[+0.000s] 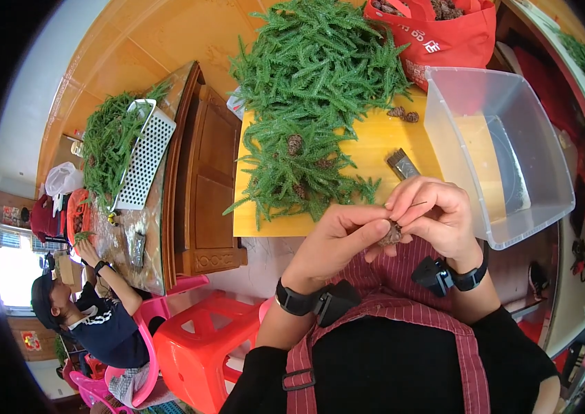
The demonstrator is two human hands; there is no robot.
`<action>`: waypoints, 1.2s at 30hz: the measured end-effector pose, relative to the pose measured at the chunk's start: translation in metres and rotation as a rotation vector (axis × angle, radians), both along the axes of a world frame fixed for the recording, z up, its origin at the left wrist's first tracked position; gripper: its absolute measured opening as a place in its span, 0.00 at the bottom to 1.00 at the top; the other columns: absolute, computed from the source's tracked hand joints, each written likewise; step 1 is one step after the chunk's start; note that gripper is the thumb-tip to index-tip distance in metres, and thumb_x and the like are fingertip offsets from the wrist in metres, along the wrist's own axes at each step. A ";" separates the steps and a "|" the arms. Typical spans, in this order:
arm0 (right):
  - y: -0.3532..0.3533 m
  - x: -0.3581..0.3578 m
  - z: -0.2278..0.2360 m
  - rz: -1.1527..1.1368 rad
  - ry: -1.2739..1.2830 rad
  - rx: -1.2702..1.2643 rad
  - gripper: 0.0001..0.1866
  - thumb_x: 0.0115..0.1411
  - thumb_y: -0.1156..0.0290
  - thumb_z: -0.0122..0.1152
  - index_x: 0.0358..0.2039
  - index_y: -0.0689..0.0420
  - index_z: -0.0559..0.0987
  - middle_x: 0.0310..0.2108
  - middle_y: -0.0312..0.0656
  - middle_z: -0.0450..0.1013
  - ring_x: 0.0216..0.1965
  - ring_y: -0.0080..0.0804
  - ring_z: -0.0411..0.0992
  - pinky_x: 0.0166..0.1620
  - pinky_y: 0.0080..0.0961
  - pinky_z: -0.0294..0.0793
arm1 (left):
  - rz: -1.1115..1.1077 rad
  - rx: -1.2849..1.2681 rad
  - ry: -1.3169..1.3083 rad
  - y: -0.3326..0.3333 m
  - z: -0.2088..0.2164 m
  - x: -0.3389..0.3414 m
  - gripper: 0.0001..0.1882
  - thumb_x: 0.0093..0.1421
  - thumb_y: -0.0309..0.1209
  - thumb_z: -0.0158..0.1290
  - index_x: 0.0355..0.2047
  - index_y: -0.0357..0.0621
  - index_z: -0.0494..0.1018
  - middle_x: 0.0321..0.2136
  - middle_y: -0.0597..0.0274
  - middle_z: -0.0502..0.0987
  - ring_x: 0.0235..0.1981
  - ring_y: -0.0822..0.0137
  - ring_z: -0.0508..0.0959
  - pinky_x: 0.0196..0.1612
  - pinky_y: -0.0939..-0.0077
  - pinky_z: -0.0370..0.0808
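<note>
One cone [393,235] clamped in left grip [339,238] | right grip [446,209] pinching wire [418,204] | red bag [456,43]: white lettering [431,46]

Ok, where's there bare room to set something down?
The best patch of yellow table lies between the green sprigs, loose pine cones and dark bundle; a narrower one separates that bundle from the clear bin. Sprigs crowd the far side.

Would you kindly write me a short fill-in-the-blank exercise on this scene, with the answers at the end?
1. A brown pine ____ is at the fingertips of the left hand and right hand.
2. The clear bin stands to the ____ of the green branches.
3. The bag beyond the bin is ____ in colour.
4. The plastic stool stands to the ____ of the apron.

Missing words: cone; right; red; left.
</note>
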State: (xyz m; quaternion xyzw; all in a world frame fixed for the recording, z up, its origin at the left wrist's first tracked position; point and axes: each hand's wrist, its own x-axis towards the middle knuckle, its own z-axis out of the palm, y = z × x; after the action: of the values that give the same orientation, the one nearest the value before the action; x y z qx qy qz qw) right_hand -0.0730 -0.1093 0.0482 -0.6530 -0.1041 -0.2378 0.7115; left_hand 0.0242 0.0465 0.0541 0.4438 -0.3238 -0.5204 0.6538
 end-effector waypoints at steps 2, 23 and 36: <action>0.002 0.000 -0.001 -0.046 0.004 -0.013 0.07 0.43 0.85 0.62 0.20 0.61 0.72 0.28 0.44 0.72 0.35 0.37 0.70 0.40 0.31 0.71 | 0.112 0.036 -0.036 -0.001 -0.002 -0.002 0.13 0.61 0.33 0.47 0.36 0.33 0.73 0.28 0.57 0.76 0.24 0.73 0.75 0.22 0.89 0.68; 0.012 0.001 -0.007 -0.014 -0.061 0.265 0.11 0.46 0.76 0.66 0.26 0.58 0.71 0.28 0.44 0.73 0.35 0.37 0.71 0.41 0.33 0.70 | 0.276 -0.196 -0.105 0.001 -0.003 -0.008 0.09 0.52 0.15 0.51 0.34 0.34 0.68 0.28 0.53 0.75 0.27 0.64 0.79 0.22 0.82 0.77; 0.005 0.000 -0.007 0.072 0.044 0.328 0.14 0.49 0.70 0.66 0.31 0.57 0.69 0.30 0.44 0.72 0.34 0.34 0.70 0.40 0.28 0.69 | 0.243 -0.185 -0.067 0.000 -0.007 -0.007 0.08 0.54 0.18 0.51 0.35 0.33 0.67 0.27 0.52 0.74 0.24 0.64 0.79 0.19 0.83 0.77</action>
State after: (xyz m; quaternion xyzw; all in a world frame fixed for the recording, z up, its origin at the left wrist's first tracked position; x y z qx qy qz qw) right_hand -0.0729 -0.1040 0.0414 -0.5290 -0.0718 -0.2114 0.8187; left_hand 0.0175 0.0466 0.0471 0.4346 -0.3358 -0.3905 0.7388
